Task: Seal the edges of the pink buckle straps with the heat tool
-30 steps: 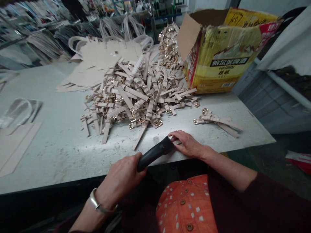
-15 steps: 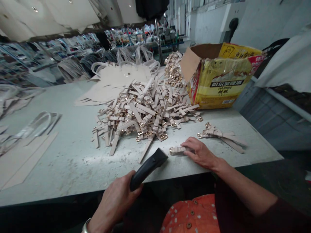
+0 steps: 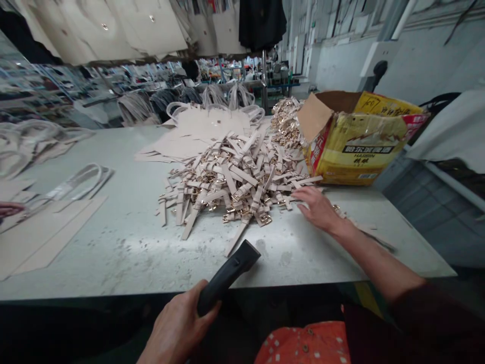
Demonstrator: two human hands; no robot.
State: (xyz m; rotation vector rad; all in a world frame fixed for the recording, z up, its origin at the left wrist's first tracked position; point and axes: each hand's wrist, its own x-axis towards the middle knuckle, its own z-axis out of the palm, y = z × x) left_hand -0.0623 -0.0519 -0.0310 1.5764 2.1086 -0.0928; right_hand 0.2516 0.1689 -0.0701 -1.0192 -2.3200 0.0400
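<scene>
My left hand [image 3: 185, 318] is wrapped round a black handheld tool with a flared, slanted head [image 3: 229, 278]; its exact kind I cannot tell. The tool points up and right over the table's front edge. At the right side of a large pile of beige buckle straps [image 3: 231, 177], my right hand [image 3: 316, 206] reaches out with fingers apart and holds nothing visible. Its fingertips are close to the outermost straps; whether they touch I cannot tell. Partly hidden behind my right wrist lies a small group of separate straps [image 3: 366, 230].
A yellow cardboard box [image 3: 356, 146] stands open at the back right, beside more buckled straps [image 3: 286, 121]. Beige bag panels [image 3: 212, 121] with handles lie behind the pile. At the far left, another person's hand [image 3: 11, 208] is by more panels [image 3: 64, 227]. Beige pieces hang overhead.
My right hand has let go of a strap and moved up and right to the pile's edge. The left hand still grips the black tool. Another person's hand has appeared at the left.
</scene>
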